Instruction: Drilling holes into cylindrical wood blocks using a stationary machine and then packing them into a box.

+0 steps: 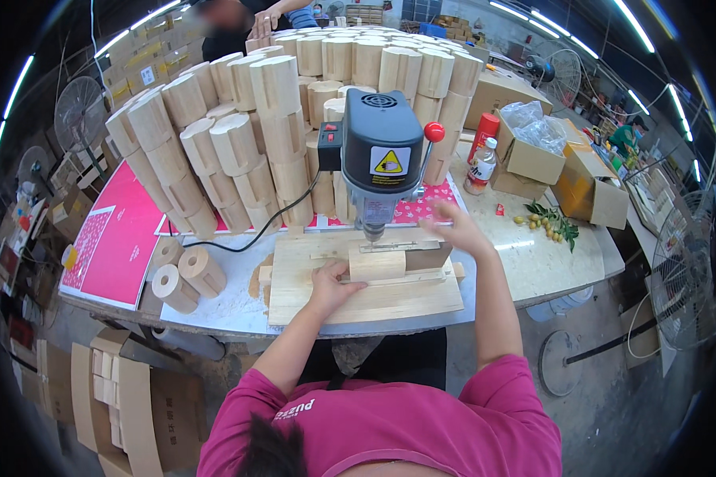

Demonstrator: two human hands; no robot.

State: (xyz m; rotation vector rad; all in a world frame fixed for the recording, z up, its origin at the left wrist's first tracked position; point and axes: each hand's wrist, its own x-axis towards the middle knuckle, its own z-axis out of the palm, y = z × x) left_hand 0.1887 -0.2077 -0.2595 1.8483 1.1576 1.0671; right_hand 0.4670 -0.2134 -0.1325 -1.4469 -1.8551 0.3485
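My left hand (334, 288) grips the left end of a pale wooden block (377, 263), its thumb stretched along the near side. The block lies in a wooden jig on a flat board (390, 300), beneath the chuck of a dark drill press (379, 143). My right hand (460, 230) is raised just right of the chuck, fingers curled at what looks like a pale lever of the press; the fingers cover most of it. Another lever, ending in a red ball (434, 132), points upward. Whether the bit touches the block is hidden.
Tall stacks of wooden cylinders (278, 87) stand behind the press. Several drilled cylinders (175, 288) sit at left, near a black cord (247, 247). A bottle (479, 168), a red can (485, 131), cartons (587, 187) and fruit (542, 225) are at right. Another person's hand (264, 22) rests on the stacks.
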